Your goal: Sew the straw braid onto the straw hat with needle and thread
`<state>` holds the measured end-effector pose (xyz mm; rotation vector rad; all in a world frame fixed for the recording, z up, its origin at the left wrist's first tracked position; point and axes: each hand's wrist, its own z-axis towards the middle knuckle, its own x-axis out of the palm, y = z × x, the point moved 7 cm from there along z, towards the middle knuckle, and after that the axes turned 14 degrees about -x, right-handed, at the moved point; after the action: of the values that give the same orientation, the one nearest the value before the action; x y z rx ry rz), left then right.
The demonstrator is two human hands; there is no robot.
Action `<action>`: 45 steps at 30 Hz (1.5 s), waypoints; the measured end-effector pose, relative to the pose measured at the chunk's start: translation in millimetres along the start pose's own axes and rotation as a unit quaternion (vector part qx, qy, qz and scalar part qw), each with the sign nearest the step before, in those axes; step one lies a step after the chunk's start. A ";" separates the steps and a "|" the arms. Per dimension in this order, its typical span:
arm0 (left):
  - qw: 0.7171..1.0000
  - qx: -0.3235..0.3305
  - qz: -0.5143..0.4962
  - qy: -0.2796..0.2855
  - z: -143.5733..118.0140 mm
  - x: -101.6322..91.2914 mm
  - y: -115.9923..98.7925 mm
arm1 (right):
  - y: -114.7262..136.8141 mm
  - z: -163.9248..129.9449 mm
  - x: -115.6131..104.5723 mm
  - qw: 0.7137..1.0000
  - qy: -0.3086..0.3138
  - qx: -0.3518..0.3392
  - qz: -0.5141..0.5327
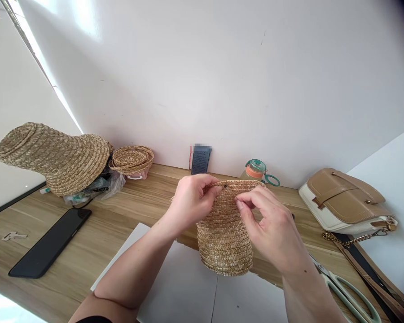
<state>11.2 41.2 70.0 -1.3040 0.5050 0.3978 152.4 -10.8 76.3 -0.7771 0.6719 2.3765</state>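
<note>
I hold a small woven straw basket [224, 242] upright above the white sheet [185, 287] on the wooden desk. My left hand [192, 201] grips its rim from the left, thumb and fingers pinched on the top edge. My right hand [272, 226] pinches the basket's side just below the rim on the right. A small dark dot shows on the rim between the two hands.
A stack of straw hats [54, 157] and a shallow straw basket [132, 159] sit at the back left. A black phone [50, 242] lies left. A bottle [256, 170], a tan handbag [346, 202] and scissors [348, 291] are on the right.
</note>
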 end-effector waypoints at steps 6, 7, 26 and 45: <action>1.000 0.004 0.000 0.002 0.1 0.2 -1.0 | -1.5 -0.4 0.9 1.000 -0.012 0.005 0.013; 1.000 0.006 0.000 0.001 0.0 0.1 -1.2 | -1.8 -0.4 0.8 1.000 -0.012 0.005 0.015; 1.000 0.008 0.008 0.003 0.1 -0.1 -0.9 | -6.6 -0.3 -0.2 0.999 0.014 0.029 0.009; 1.000 0.011 0.006 0.002 0.1 -0.5 -1.2 | -3.0 -2.1 -0.1 0.999 0.021 0.036 0.025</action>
<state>11.5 41.1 71.3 -1.2813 0.5192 0.3995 155.2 -9.8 74.0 -0.7902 0.7976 2.3722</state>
